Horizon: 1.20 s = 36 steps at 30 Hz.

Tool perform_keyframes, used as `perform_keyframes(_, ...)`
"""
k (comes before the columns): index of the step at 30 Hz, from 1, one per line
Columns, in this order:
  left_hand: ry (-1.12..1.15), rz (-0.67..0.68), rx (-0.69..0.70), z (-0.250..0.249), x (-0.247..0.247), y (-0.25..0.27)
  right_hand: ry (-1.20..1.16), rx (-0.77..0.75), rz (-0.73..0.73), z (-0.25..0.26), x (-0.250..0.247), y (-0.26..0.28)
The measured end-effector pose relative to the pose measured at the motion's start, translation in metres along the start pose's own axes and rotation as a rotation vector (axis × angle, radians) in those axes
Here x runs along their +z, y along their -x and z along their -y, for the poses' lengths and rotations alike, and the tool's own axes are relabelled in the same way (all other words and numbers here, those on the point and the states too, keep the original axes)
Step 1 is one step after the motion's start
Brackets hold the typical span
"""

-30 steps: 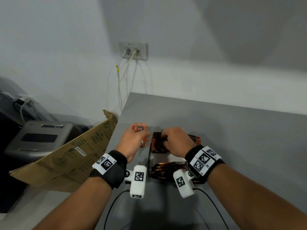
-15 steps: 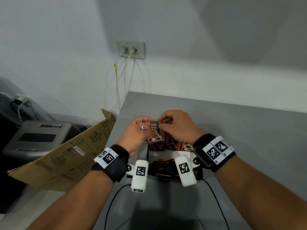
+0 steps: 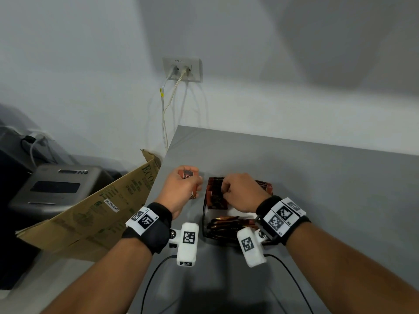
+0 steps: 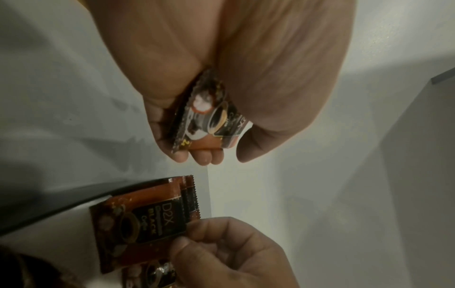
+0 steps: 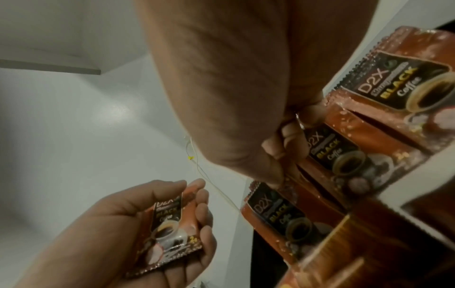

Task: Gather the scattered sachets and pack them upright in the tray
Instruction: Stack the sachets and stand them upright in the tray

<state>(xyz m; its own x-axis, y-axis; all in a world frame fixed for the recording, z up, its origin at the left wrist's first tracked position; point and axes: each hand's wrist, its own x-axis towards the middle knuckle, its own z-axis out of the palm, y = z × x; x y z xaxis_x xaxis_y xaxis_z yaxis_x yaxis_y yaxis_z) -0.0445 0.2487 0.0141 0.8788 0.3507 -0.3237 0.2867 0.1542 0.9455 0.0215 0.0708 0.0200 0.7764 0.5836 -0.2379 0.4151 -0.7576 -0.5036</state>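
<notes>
Brown "D2X Black Coffee" sachets are the objects. My left hand [image 3: 192,181] hovers just left of the tray and grips a small bunch of sachets [image 3: 187,174], seen fanned in its palm in the right wrist view [image 5: 168,224] and in the left wrist view [image 4: 209,120]. My right hand [image 3: 224,189] is over the far end of the black tray [image 3: 205,225] and pinches the top edge of a sachet [image 4: 142,220] standing among the upright sachets [image 5: 344,155] there. More sachets [image 3: 229,223] lie flat at the tray's near end.
The tray sits near the left edge of the grey table [image 3: 317,189]. A cardboard sheet [image 3: 95,211] leans against that edge, with a grey machine [image 3: 56,189] behind it. A wall socket [image 3: 182,69] with hanging cables is beyond the table's far corner.
Half a second ago both hands met above the tray at the bunch. Now my right hand has dropped to the tray's far end with a sachet, and my left hand has drawn back left.
</notes>
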Motion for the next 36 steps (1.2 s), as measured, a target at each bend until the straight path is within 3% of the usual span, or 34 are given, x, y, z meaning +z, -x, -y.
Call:
perform_keyframes(23,0.029,0.067,-0.053,-0.009,0.009,0.009,0.0,0.006,-0.08,-0.003,0.005,-0.006)
perform_keyframes(28,0.044,0.078,0.001,-0.007,0.011,0.006,-0.187,0.006,-0.179,0.004,-0.015,-0.002)
perform_keyframes(33,0.023,0.195,0.093,-0.01,0.018,0.005,-0.335,-0.027,-0.176,0.019,-0.034,0.0)
perform_keyframes(36,-0.005,0.13,0.098,-0.011,0.013,0.004,-0.31,0.002,-0.192,0.013,-0.045,0.001)
